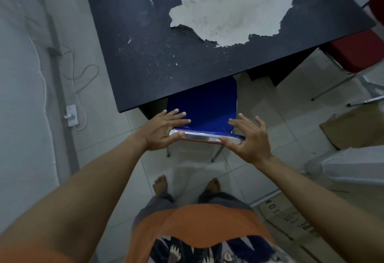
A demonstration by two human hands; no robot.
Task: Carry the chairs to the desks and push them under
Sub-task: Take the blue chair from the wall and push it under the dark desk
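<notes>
- A person in an orange shirt stands barefoot on the pale tiled floor, both arms reaching to a glossy blue plastic chair with chrome legs.
- The chair sits at the near edge of a black-topped bench. The front of its seat is hidden beneath the top, while the backrest and rear legs stand clear on the person's side.
- The left hand lies on the left end of the backrest's top rail, fingers straight and spread over the blue face, thumb along the shiny edge. This is a loose, flat grip, not a clench.
- The right hand is at the rail's right end with its grip wide open: fingers fanned and lifted off the plastic, only the thumb touching the edge.
- A large pale patch of worn, peeled surface scars the bench top.
- A red chair on thin metal legs stands at the bench's right corner, near a flattened brown cardboard sheet lying on the floor.
- On the grey wall to the left, a white socket carries looping cables.
</notes>
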